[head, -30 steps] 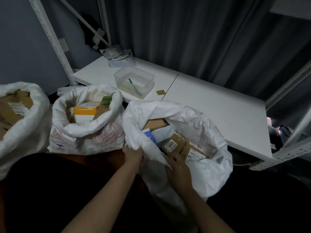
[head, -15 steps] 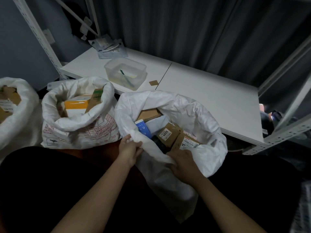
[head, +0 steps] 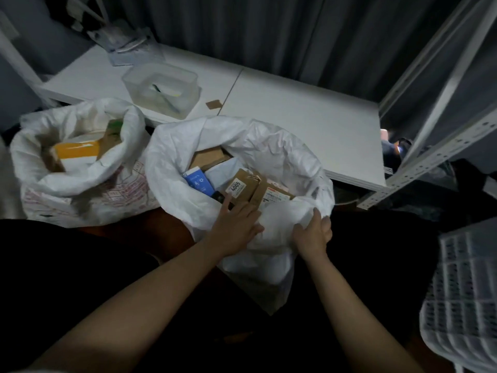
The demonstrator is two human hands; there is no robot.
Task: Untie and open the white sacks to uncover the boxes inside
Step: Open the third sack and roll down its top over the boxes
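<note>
While pressing flat, left hand (head: 236,224) fingers (head: 227,204) straight on sack (head: 271,227) rim. Right hand (head: 313,232) fingers curled, gripping rim; boxes (head: 242,187) just beyond.

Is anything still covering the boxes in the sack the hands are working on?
Mostly not. The right sack gapes open, and the box labelled 4005 and the blue box show. Only the near rim's folded cloth, under the left hand and right hand, overlaps their near ends.
</note>
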